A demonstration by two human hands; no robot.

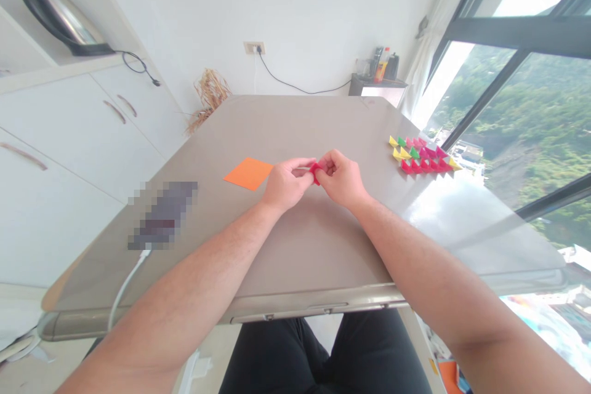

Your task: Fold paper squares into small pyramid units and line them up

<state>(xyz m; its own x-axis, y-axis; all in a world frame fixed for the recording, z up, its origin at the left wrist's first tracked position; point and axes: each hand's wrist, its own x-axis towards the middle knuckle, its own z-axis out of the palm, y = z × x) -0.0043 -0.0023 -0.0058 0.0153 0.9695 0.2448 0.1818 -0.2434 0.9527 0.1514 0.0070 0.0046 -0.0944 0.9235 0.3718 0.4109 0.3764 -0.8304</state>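
A small red folded paper [316, 173] is pinched between my two hands above the middle of the table. My left hand [287, 183] grips its left side with thumb and fingers. From the right, my right hand [340, 177] closes on the same paper, and the fingers cover much of it. Just left of my left hand lies an orange paper sheet [248, 173], flat on the table. Rows of small folded paper pieces [422, 166] in yellow, green, pink and red stand on the right side of the table.
The grey table [295, 123] has a dark pixelated device [164, 215] at left, with a white cable [127, 283] running over the front edge. A kettle [69, 18] stands on the left cabinet. Bottles [381, 66] stand on a small cabinet behind the table. Windows [517, 86] line the right.
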